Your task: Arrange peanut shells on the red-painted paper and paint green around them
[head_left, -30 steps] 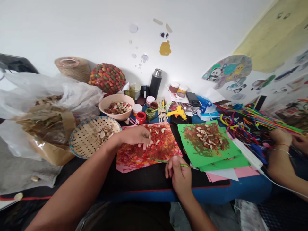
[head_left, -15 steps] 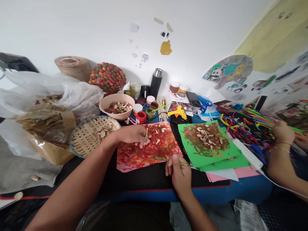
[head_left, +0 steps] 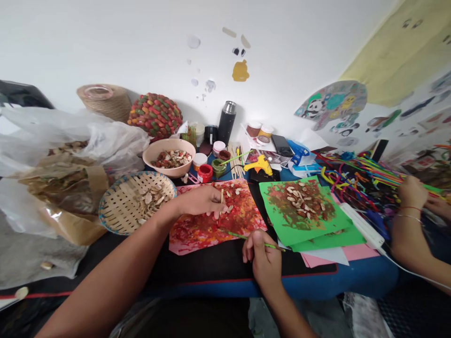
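My left hand (head_left: 202, 201) is closed on a thin wooden stick (head_left: 222, 195), held upright over a pink sheet (head_left: 195, 237) smeared with red, orange and brown paint. Red-painted shell pieces (head_left: 237, 191) lie on the upper part of that sheet, some pale inside, partly hidden by the hand. Near the sheet's lower right corner, my right hand (head_left: 261, 256) grips a green paintbrush (head_left: 234, 234). Its bristle end points left over the painted paper. Behind the sheet stand open jars of red paint (head_left: 205, 174) and green paint (head_left: 219, 167).
To the left are a woven basket (head_left: 120, 206) of shells, a pink bowl (head_left: 150, 160) of painted pieces and a paper bag (head_left: 75, 225). Rightward lie green sheets (head_left: 282, 230), a yellow glue gun (head_left: 259, 165) and a power strip (head_left: 362, 227). Another person's hand (head_left: 412, 192) is at colourful pipe cleaners.
My left hand has moved slightly right over the pink sheet with the stick. The paintbrush in my right hand has shifted a little left, its tip further over the paper.
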The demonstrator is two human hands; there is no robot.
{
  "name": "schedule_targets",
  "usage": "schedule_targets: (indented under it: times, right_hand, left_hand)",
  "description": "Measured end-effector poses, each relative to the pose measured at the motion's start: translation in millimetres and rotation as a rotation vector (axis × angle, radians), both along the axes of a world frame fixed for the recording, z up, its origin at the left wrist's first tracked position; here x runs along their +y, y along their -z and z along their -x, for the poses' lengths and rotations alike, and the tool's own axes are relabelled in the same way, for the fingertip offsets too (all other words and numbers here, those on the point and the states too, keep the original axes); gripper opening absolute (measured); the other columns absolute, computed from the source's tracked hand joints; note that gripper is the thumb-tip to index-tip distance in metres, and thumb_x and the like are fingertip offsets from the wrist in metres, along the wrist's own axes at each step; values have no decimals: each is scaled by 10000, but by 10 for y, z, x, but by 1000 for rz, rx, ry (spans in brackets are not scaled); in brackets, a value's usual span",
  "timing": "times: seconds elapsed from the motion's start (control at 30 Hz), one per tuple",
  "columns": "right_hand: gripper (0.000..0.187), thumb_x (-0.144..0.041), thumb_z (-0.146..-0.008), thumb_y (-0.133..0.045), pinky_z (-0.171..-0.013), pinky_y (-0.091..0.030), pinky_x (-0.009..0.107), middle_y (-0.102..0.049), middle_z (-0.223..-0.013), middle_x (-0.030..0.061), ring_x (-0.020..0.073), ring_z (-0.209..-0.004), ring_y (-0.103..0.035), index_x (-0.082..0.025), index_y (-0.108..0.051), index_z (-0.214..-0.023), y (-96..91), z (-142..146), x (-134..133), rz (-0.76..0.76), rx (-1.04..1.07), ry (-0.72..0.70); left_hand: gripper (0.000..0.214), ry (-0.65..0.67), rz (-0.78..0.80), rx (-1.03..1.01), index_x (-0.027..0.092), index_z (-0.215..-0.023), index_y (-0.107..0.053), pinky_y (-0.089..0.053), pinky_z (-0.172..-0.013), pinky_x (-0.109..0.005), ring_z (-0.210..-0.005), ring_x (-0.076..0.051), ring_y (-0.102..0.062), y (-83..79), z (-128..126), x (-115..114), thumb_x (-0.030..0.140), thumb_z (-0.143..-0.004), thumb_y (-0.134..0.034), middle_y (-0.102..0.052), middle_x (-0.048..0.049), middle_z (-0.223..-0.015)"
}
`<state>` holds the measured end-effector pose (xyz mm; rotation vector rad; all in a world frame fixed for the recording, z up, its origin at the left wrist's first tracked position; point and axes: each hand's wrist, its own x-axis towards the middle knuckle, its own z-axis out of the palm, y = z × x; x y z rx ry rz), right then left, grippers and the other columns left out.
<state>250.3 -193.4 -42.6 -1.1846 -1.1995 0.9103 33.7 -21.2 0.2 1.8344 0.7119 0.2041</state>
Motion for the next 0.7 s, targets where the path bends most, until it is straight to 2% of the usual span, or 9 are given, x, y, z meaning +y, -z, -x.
schedule_targets:
  times: [0.1, 0.27, 0.47, 0.7]
  right_hand:
    - [601, -642, -1118, -561, -442, -392, 233, -497, -482, -48, 128, -403, -531, -220, -601, -692, -10, -19, -18, 12, 18, 10]
    - [597, -652, -1104, -584, -432, -393, 228, -492, -476, -52, 127, -392, -532, -218, -600, -693, -18, -49, -3, 24, 14, 25]
    - [604, -677, -1095, -579, -437, -387, 235, -477, -476, -58, 128, -396, -523, -225, -586, -695, -14, -84, 25, 34, 25, 53]
    - [603, -699, -1082, -581, -442, -405, 245, -476, -480, -59, 136, -399, -532, -234, -576, -698, 22, -90, 28, 66, 42, 55]
  left_hand:
    - [475, -22, -37, -10, 161, -899, -764, -466, -607, -238, -622, -142, -645, 43, -45, -5, 614, -976, -647, -813, -55, -795]
    - [422, -2, -70, 37, 171, -819, -743, -447, -598, -241, -608, -142, -636, 77, -81, -6, 553, -973, -650, -807, -42, -758]
    - [393, -4, -77, 98, 179, -765, -727, -442, -606, -246, -612, -148, -649, -23, 59, 34, 511, -965, -662, -801, -39, -748]
    - [399, -33, -37, 93, 184, -808, -723, -489, -628, -250, -647, -165, -680, -125, 175, 46, 542, -967, -647, -819, -56, -796]
